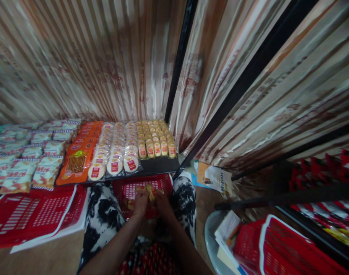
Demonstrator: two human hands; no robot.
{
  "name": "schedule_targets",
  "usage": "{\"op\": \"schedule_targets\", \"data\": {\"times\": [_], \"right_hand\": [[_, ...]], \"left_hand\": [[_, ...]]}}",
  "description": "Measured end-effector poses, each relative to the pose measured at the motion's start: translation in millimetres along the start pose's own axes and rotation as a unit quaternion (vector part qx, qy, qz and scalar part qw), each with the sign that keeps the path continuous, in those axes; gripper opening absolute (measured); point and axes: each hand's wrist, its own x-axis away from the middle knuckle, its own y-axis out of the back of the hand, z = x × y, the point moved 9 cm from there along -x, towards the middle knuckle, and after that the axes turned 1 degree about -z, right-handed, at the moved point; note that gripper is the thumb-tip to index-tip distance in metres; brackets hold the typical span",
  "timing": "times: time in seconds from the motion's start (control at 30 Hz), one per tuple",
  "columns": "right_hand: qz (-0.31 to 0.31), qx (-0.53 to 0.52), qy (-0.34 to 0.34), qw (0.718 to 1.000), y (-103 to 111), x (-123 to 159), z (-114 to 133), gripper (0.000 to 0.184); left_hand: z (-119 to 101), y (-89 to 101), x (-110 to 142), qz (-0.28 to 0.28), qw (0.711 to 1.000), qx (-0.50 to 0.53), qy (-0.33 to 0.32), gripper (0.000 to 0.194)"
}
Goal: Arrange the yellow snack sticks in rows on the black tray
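Note:
Between my knees, my left hand [141, 203] and my right hand [162, 202] are close together over a red plastic basket [166, 182]. Both hands grip a small yellow snack packet [150, 192], its details dim and blurred. A few more yellowish packets [131, 204] lie in the basket, partly hidden by my hands. Just beyond, rows of small yellow packaged cakes [156, 147] stand on the right end of a black shelf [159, 166]. To their left lie rows of round white wrapped biscuits [114, 165].
Orange snack bags [77, 160] and white-blue snack bags [46, 170] fill the shelf's left. An overturned or tilted red basket [33, 214] lies below. At right are black rack bars [226, 110], another red basket [289, 248], a grey tub [210, 225] and papers [216, 177].

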Motion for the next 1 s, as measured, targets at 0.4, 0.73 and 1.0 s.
{"op": "schedule_targets", "data": {"times": [0.4, 0.73, 1.0], "right_hand": [[-0.073, -0.011, 0.052, 0.996, 29, 13, 7, 0.038], [-0.118, -0.008, 0.113, 0.987, 49, 27, 24, 0.032], [-0.127, -0.033, 0.158, 0.979, 64, 26, 44, 0.036]], "left_hand": [[-37, -5.8, 21, -0.042, 0.981, -0.146, -0.118, 0.016], [-63, -16.4, 38, -0.019, 0.972, -0.127, -0.198, 0.012], [-83, -24.6, 44, 0.0, 0.969, -0.045, -0.242, 0.022]]}}
